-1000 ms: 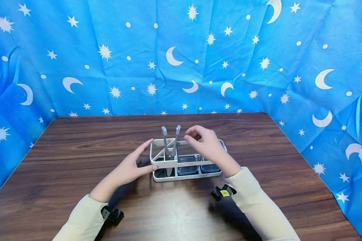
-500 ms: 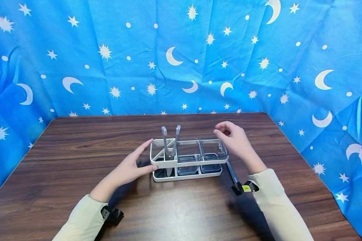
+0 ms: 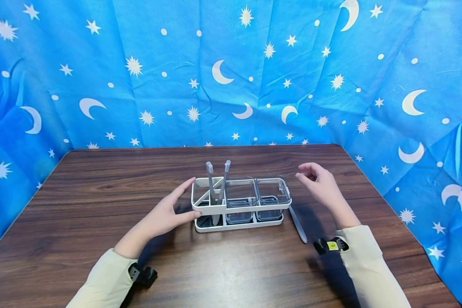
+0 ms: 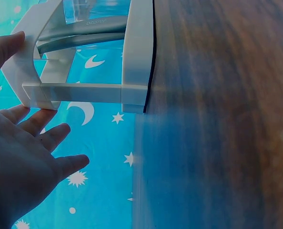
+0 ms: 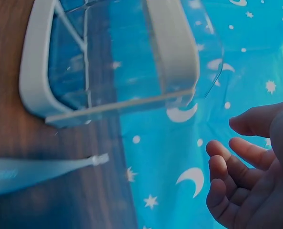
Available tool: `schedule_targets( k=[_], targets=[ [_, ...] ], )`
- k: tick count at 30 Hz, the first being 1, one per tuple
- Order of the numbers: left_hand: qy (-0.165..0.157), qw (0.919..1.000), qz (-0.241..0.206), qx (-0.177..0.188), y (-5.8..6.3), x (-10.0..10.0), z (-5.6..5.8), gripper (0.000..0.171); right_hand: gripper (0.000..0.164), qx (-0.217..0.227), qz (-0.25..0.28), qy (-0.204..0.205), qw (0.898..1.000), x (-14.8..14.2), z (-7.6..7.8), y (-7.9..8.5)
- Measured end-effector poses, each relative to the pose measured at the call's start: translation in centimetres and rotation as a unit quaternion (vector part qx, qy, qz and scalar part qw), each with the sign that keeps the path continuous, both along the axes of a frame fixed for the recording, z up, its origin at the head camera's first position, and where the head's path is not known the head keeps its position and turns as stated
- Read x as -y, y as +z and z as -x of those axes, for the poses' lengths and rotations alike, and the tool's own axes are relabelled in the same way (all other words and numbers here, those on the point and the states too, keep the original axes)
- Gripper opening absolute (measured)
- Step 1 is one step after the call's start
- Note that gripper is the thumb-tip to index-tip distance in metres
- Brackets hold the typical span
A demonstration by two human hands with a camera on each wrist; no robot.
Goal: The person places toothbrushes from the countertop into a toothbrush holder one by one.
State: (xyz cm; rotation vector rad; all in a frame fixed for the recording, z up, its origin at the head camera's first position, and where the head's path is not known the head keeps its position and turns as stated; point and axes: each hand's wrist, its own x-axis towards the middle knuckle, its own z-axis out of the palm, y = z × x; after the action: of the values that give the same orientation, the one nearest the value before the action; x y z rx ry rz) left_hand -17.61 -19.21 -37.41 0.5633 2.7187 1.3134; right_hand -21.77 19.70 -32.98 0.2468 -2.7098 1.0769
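A white two-tier toothbrush holder (image 3: 211,209) stands on the table, with two clear cups (image 3: 241,194) set in its middle and right sections. Two grey toothbrushes (image 3: 211,184) with clear caps over their heads stand upright in its left section. My left hand (image 3: 163,216) holds the holder's left end, thumb at the front and fingertips (image 4: 44,117) at the rim's other side. To the right of the holder, my right hand (image 3: 323,186) hovers with loosely curled fingers and nothing in them. Below it lies another grey toothbrush (image 3: 298,224), its capped head towards the holder.
The dark wood-grain table (image 3: 100,192) ends at the back against a blue curtain (image 3: 169,77) printed with moons and stars. A black wrist camera (image 3: 143,274) sits on the left sleeve, and a similar one (image 3: 331,246) on the right.
My right hand has moved rightward from over the cups to beyond the holder's right end. The toothbrush on the table has come into view. My left hand and the holder stay put.
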Motion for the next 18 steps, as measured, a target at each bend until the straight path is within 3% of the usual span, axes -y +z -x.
schedule_targets(
  k=[18],
  targets=[
    [0.004,1.0,0.004,-0.002,0.0,-0.1,0.0,0.081,0.042,0.116,0.028,0.017,0.993,-1.3,0.0,-5.6]
  ],
)
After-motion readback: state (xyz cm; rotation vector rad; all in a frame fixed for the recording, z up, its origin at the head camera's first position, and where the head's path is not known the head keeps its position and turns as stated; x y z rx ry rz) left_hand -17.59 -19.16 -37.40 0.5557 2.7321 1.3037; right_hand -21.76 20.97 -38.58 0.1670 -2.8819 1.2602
